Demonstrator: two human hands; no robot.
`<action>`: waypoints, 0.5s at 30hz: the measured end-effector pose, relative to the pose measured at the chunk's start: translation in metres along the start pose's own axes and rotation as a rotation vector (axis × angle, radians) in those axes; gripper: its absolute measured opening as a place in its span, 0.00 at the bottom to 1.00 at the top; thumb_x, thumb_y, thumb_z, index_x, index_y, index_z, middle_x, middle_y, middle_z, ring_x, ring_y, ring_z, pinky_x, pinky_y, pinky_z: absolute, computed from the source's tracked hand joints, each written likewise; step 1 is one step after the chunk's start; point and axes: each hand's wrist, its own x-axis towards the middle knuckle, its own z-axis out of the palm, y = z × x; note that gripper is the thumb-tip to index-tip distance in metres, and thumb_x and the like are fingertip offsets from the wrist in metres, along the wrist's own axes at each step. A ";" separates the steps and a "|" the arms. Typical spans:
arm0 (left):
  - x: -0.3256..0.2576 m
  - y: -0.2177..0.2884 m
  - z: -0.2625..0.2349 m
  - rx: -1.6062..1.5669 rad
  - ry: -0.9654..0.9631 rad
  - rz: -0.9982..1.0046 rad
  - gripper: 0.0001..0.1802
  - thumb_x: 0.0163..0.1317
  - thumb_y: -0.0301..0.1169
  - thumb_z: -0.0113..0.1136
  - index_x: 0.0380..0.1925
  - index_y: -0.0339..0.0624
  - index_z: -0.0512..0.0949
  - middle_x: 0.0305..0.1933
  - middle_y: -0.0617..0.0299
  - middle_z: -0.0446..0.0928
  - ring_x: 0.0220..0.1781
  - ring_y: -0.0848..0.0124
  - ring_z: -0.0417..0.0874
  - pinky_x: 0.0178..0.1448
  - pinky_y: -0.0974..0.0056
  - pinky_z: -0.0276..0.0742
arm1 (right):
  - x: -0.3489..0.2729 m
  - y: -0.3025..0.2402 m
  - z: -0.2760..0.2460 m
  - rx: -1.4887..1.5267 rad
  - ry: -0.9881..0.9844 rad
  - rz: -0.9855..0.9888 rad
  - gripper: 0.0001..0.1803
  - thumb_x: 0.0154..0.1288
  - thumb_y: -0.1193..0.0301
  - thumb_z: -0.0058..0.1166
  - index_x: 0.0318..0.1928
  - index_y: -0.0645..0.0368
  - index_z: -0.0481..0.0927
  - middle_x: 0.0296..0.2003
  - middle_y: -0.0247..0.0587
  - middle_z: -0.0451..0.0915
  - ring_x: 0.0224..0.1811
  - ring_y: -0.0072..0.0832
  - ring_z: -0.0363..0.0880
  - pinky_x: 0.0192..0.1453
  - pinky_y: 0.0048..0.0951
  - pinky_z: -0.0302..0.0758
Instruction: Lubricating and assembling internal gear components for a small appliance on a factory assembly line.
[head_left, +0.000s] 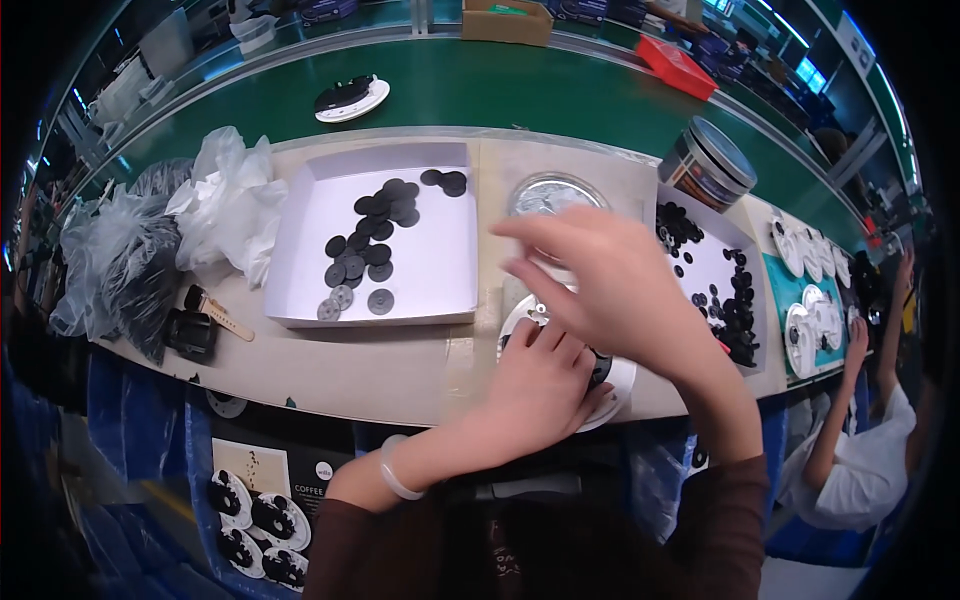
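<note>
My left hand [535,392] is closed over a white round base [617,388] at the table's front edge, its fingers curled onto a black part [601,369] seated on the base. Much of this assembly is covered by the hands. Above it hovers my right hand [605,275], slightly blurred, thumb and forefinger apart with nothing visible between them. Just beyond those fingers sits a round, shallow clear dish [560,188] with a shiny, pale content that I cannot make out.
To the left, a white box [290,240] holds several black discs [375,215]. Another white box [757,300] with small black parts lies right, beside a tilted tub [707,165]. Plastic bags [110,250] and a watch [225,315] lie left. A co-worker [850,440] works at far right.
</note>
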 end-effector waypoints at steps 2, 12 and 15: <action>0.001 0.005 -0.009 0.008 -0.016 -0.006 0.17 0.47 0.42 0.59 0.23 0.35 0.76 0.35 0.56 0.70 0.41 0.63 0.68 0.43 0.61 0.61 | 0.036 0.003 0.024 -0.015 -0.087 -0.094 0.12 0.53 0.71 0.53 0.41 0.54 0.77 0.30 0.40 0.77 0.36 0.35 0.75 0.39 0.34 0.71; 0.001 0.006 -0.006 -0.001 -0.019 -0.011 0.16 0.45 0.40 0.60 0.20 0.37 0.75 0.30 0.59 0.66 0.37 0.65 0.66 0.38 0.63 0.58 | 0.118 0.040 0.132 -0.246 -0.319 -0.238 0.11 0.48 0.77 0.49 0.34 0.59 0.80 0.37 0.46 0.77 0.41 0.39 0.76 0.43 0.36 0.74; 0.001 0.005 -0.006 -0.013 -0.009 -0.009 0.15 0.45 0.40 0.60 0.20 0.37 0.75 0.30 0.58 0.66 0.36 0.65 0.66 0.38 0.63 0.58 | 0.123 0.036 0.125 -0.200 -0.431 -0.165 0.11 0.48 0.75 0.50 0.34 0.60 0.79 0.38 0.47 0.76 0.41 0.40 0.76 0.44 0.36 0.74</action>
